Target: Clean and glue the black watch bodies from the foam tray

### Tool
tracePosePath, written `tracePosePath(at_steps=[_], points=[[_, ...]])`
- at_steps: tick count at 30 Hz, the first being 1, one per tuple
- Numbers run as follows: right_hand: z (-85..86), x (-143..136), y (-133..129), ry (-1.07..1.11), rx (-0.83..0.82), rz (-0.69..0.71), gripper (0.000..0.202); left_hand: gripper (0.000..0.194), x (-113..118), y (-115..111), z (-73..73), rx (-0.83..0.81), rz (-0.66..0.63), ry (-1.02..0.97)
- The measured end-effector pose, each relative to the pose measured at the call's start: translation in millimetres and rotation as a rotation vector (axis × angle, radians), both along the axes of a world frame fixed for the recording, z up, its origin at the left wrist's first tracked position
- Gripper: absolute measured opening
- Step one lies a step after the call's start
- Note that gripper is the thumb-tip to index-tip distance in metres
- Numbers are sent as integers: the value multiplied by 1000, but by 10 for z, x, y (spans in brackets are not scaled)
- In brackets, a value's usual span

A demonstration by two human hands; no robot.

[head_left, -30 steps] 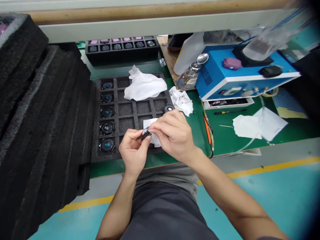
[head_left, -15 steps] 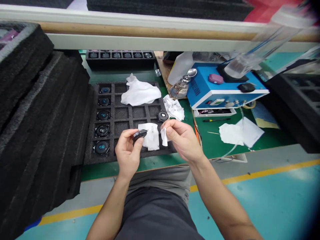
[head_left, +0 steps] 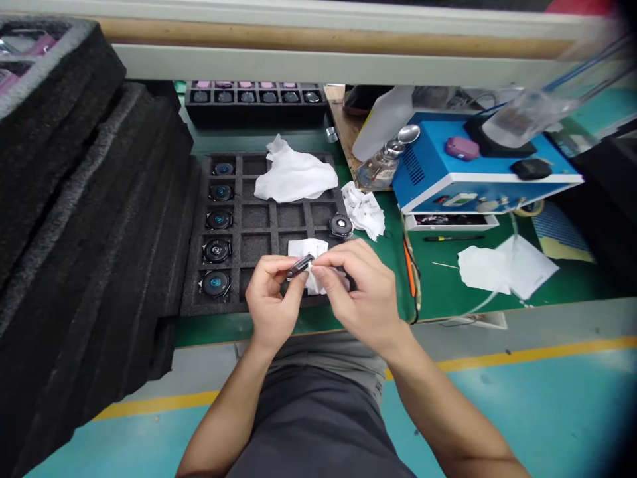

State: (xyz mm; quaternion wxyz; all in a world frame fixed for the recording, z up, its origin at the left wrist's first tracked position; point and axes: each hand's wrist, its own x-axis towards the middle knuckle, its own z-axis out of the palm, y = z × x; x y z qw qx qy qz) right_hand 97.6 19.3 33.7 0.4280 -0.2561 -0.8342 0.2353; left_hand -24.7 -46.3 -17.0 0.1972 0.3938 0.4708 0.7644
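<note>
My left hand [head_left: 271, 302] pinches a small dark round part [head_left: 300, 266] between thumb and fingers, held edge-on above the near rim of a black foam tray [head_left: 256, 236]. My right hand [head_left: 361, 292] presses a small white wipe [head_left: 313, 272] against that part; the two hands touch. The tray's left column holds several round black parts with blue centres [head_left: 215, 250]. One more round part [head_left: 341, 226] lies at the tray's right edge.
A crumpled white cloth [head_left: 294, 176] lies on the tray, another wad [head_left: 365, 209] beside it. A blue box machine [head_left: 472, 176], a glass bottle [head_left: 381, 166], white papers [head_left: 507, 269], a second foam tray [head_left: 256, 99] and tall black foam stacks [head_left: 74, 232] surround the bench.
My right hand, apart from the left half a second ago with the wipe lifted, has come back against the part. The view has shifted slightly.
</note>
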Motion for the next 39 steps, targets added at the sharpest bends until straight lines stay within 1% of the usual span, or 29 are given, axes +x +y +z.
tracePosePath(at_steps=[4, 6, 8, 10, 12, 13, 17, 19, 20, 21, 22, 24, 26, 27, 28, 29, 31, 35, 37, 39], points=[[-71, -29, 76, -136, 333, -124, 10, 20, -12, -3, -15, -61, 35, 49], [-97, -35, 118, -144, 395, -132, 12, 19, -18, -4, -23, -96, 55, 71], [-115, -47, 140, -120, 348, -88, 13, 20, -16, -3, -23, -116, 65, 85], [-131, -67, 146, -86, 233, -27, 14, 19, -5, -2, -12, -138, 70, 77], [-151, -87, 151, -66, 142, 6, 16, 18, 11, -3, 11, -168, 75, 35], [-161, -93, 159, -69, 131, 3, 17, 17, 17, -4, 25, -189, 73, -2], [-179, -66, 232, -153, 252, -38, 17, 20, -8, 1, 83, -282, -18, -215], [-173, -20, 268, -205, 267, -44, 17, 25, -55, 10, 106, -279, -63, -350], [-171, 8, 281, -215, 239, -44, 18, 29, -81, 13, 116, -267, -77, -423], [-172, 38, 289, -208, 170, -45, 18, 32, -108, 16, 126, -257, -87, -494], [-178, 69, 294, -172, 56, -47, 17, 35, -131, 18, 136, -250, -98, -558], [-197, 128, 302, -1, -274, -53, 15, 38, -166, 18, 155, -250, -129, -634], [-213, 179, 316, 212, -620, -50, 21, 40, -184, 17, 172, -253, -151, -649], [-215, 203, 331, 293, -747, -42, 26, 40, -190, 19, 179, -251, -157, -651], [-212, 227, 352, 350, -833, -32, 31, 41, -195, 23, 185, -248, -159, -655], [-205, 255, 380, 382, -884, -29, 34, 41, -201, 29, 190, -246, -161, -660], [-188, 329, 457, 409, -895, -65, 37, 40, -213, 43, 197, -246, -170, -669], [-195, 545, 637, 424, -744, -256, 39, 36, -223, 51, 201, -233, -182, -683], [-232, 646, 716, 383, -663, -324, 36, 32, -220, 41, 193, -221, -177, -695], [-279, 716, 775, 275, -582, -369, 31, 29, -219, 30, 177, -215, -170, -707]])
